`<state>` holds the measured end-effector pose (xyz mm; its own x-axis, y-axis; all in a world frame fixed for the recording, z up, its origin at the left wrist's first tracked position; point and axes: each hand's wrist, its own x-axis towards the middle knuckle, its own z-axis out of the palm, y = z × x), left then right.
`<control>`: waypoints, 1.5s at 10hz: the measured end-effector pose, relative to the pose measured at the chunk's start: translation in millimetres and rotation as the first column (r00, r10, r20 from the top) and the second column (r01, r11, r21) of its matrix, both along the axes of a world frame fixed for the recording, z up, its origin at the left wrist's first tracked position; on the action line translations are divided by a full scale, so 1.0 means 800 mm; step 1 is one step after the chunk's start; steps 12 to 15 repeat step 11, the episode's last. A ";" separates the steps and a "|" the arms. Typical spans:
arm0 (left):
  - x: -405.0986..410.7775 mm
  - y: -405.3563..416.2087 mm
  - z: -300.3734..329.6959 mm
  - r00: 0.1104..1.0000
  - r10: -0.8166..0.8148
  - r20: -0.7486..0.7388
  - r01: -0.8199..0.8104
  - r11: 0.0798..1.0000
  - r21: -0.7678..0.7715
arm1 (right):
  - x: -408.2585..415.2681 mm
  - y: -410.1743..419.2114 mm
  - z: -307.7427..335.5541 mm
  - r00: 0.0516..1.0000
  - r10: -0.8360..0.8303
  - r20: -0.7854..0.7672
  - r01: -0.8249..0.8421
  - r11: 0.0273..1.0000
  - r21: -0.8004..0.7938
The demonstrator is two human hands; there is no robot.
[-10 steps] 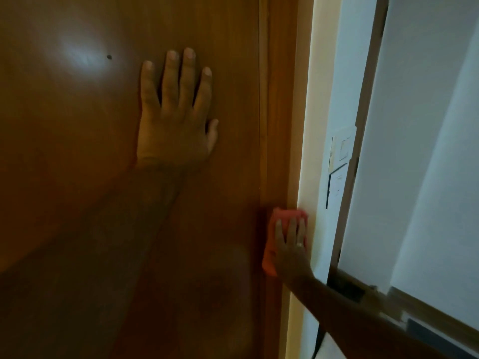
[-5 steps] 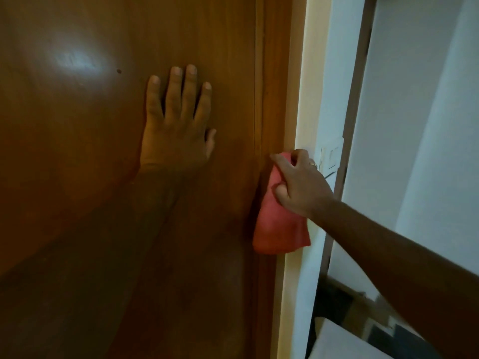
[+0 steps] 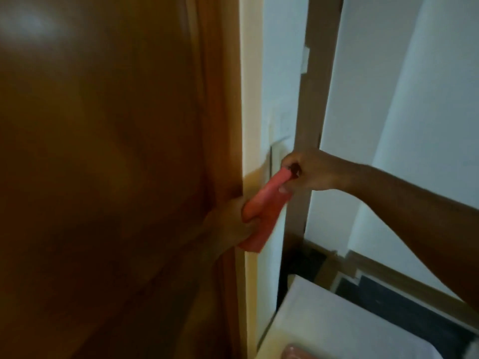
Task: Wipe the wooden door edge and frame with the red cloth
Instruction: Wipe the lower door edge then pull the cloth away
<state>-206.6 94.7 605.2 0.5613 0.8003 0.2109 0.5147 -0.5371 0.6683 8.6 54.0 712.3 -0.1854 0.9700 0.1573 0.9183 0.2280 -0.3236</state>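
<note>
Cloth changing hands beside the door edge, between wiping strokes.

The broad brown wooden door [image 3: 103, 164] fills the left; right of its frame [image 3: 228, 125], the right hand [image 3: 308, 172] pinches the red cloth's [image 3: 261, 211] top and the blurred left hand [image 3: 233, 224] seemingly grips its lower part; next, one hand presses it back onto the edge.

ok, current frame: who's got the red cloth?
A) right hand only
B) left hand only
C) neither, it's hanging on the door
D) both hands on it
D: the right hand pinches the top end of the red cloth while the left hand grips its lower part, beside the wooden door edge.
</note>
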 end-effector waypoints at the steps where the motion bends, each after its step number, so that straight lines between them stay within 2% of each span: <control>1: 0.035 0.001 -0.060 0.981 0.041 0.192 0.015 0.960 -0.279 | 0.064 -0.028 -0.052 0.973 -0.113 -0.204 0.066 0.973 -0.223; 2: 0.092 -0.014 -0.135 0.951 0.127 0.281 0.078 0.783 -0.617 | 0.159 -0.077 -0.175 0.724 -0.402 -0.560 0.094 0.863 -0.497; 3: 0.129 -0.026 -0.191 0.945 0.170 0.279 0.131 0.584 -0.801 | 0.200 -0.117 -0.272 0.432 -0.581 -0.690 0.120 0.795 -0.595; 4: 0.174 -0.048 -0.295 0.915 0.328 0.234 0.134 0.301 -0.944 | 0.229 -0.178 -0.401 0.140 -0.723 -0.677 0.151 0.691 -0.707; 5: 0.192 -0.075 -0.365 0.902 0.412 0.131 0.074 0.150 -0.986 | 0.231 -0.217 -0.478 0.000 -0.795 -0.607 0.102 0.604 -0.791; 6: 0.209 -0.110 -0.472 0.925 0.375 -0.058 -0.094 0.076 -0.993 | 0.219 -0.256 -0.595 -0.186 -0.860 -0.475 0.027 0.479 -0.877; 7: 0.210 -0.121 -0.551 0.921 0.324 -0.216 -0.266 0.121 -0.956 | 0.203 -0.277 -0.674 -0.259 -0.885 -0.387 0.057 0.386 -0.921; 8: 0.213 -0.115 -0.657 0.904 0.239 -0.354 -0.404 0.207 -0.891 | 0.180 -0.292 -0.777 -0.255 -0.923 -0.289 0.180 0.248 -0.952; 10: 0.242 -0.091 -0.769 0.937 0.045 -0.347 -0.343 0.323 -0.882 | 0.148 -0.301 -0.908 -0.299 -0.946 -0.128 0.247 0.053 -0.968; 11: 0.241 -0.088 -0.789 0.920 -0.016 -0.392 -0.367 0.322 -0.873 | 0.139 -0.304 -0.929 -0.277 -0.958 -0.074 0.288 -0.009 -0.958; 15: 0.241 -0.088 -0.789 0.920 -0.016 -0.392 -0.367 0.322 -0.873 | 0.139 -0.304 -0.929 -0.277 -0.958 -0.074 0.288 -0.009 -0.958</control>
